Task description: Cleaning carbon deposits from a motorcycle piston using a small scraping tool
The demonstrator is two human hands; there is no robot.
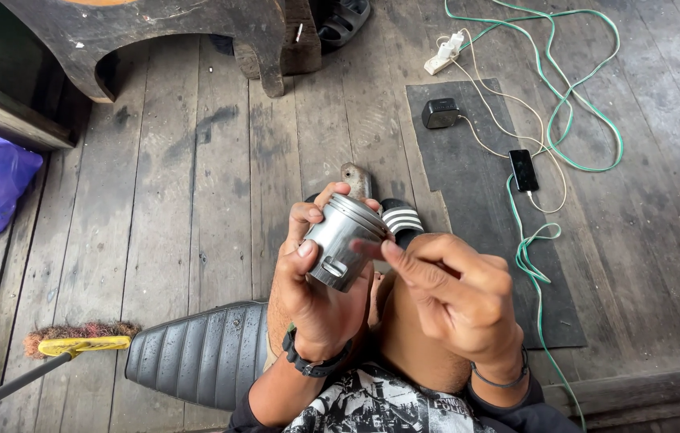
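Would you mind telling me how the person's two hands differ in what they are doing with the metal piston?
The left hand wraps around the metal piston and holds it up, while the right hand grips nothing. The left hand's fingers curl round the piston's side; the right hand stretches a finger toward its ringed top. The left wrist wears a black watch, the right a thin band. Both hands are bare.

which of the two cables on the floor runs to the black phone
The thin cream-white cable from the white power strip ends at the black phone. The thicker green cable only loops past it across the wooden floor.
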